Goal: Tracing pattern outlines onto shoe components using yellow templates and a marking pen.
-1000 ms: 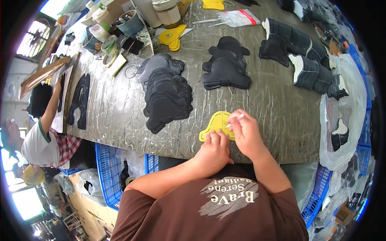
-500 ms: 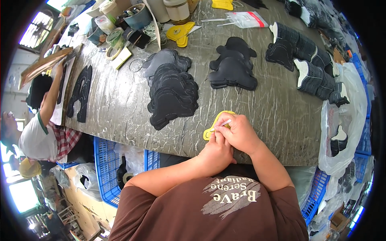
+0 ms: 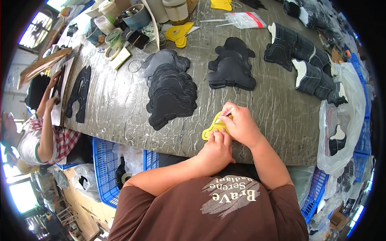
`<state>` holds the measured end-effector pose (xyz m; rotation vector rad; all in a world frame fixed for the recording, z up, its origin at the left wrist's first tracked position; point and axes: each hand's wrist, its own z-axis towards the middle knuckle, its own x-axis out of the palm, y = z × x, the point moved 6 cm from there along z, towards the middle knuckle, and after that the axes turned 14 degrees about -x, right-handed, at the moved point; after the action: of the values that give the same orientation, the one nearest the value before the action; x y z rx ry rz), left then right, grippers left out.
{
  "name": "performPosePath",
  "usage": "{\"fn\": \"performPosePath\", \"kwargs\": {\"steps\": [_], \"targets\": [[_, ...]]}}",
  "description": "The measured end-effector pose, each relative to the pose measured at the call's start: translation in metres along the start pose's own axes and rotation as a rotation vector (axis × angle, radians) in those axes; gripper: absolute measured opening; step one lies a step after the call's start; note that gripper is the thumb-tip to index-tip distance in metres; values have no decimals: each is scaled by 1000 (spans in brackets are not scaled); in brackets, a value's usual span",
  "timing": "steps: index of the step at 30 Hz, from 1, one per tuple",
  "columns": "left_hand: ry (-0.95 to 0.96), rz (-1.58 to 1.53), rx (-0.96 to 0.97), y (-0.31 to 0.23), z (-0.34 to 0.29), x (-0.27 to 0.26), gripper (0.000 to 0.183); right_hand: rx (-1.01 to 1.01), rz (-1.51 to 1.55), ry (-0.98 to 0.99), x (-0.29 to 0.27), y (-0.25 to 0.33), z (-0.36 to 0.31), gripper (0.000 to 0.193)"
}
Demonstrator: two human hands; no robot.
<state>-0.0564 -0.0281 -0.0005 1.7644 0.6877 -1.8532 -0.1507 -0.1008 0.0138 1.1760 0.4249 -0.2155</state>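
Observation:
A yellow template [image 3: 213, 127] with slots lies flat near the table's front edge. Fingers of my left hand [image 3: 217, 148] press on its lower part, holding it against the tabletop. My right hand [image 3: 244, 126] pinches a slim whitish pen [image 3: 230, 112], its tip down at the template's upper left side. Whatever lies under the template is hidden. Beyond my hands sit a fanned stack of black shaped pieces [image 3: 171, 94] with pale outlines and, to its right, a second stack of plain-looking black pieces [image 3: 232, 70].
Bundled black pieces [image 3: 315, 78] line the right side by a clear plastic bag [image 3: 348, 116]. Pots [image 3: 136, 18], cord and another yellow template [image 3: 180, 34] stand at the back. Blue crates [image 3: 105, 176] sit below the edge. A co-worker [image 3: 48, 132] works at far left.
My right hand has shifted slightly up with the pen, whose tip moved up along the template. My left hand stays put. The co-worker has leaned back, both hands now on the board.

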Motion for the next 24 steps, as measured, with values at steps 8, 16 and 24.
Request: {"fn": "performPosePath", "kwargs": {"steps": [8,16,24], "targets": [[71,15,-10,0,0,0,80,-10,-6,-124,-7,-10,3,11],[67,12,-12,0,1,-1,81,12,-64,-190,-15,-13,1,12],[61,9,-9,1,0,-1,80,23,-148,-197,-20,-12,-4,11]]}}
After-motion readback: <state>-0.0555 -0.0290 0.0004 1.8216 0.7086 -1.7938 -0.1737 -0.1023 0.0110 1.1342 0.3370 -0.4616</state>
